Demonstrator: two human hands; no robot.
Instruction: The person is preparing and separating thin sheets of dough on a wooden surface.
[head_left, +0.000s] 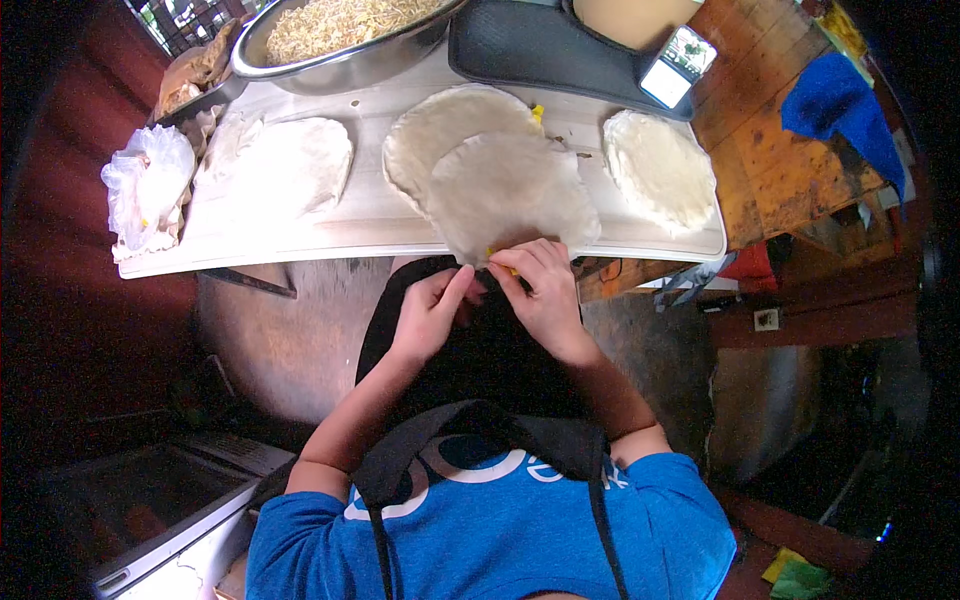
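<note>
A thin round sheet (514, 191), pale and doughlike, lies partly over a second round sheet (427, 127) on the table. Its near edge reaches past the table's front rim, where both my hands pinch it. The thumb and fingers of my left hand (435, 307) grip that edge from the left. Close beside it, the fingertips of my right hand (540, 292) hold the same edge, with a bit of something yellow (506, 264) under them. More pale rounds lie at the left (300, 165) and right (660, 171) of the table; glare washes out the left one.
A metal bowl (345, 71) of shredded food stands at the back left, near a clear plastic bag (146, 187). Behind the sheets is a dark tray (525, 52) with a phone (679, 67) on its right end. A blue cloth (844, 112) lies on the wooden surface at right.
</note>
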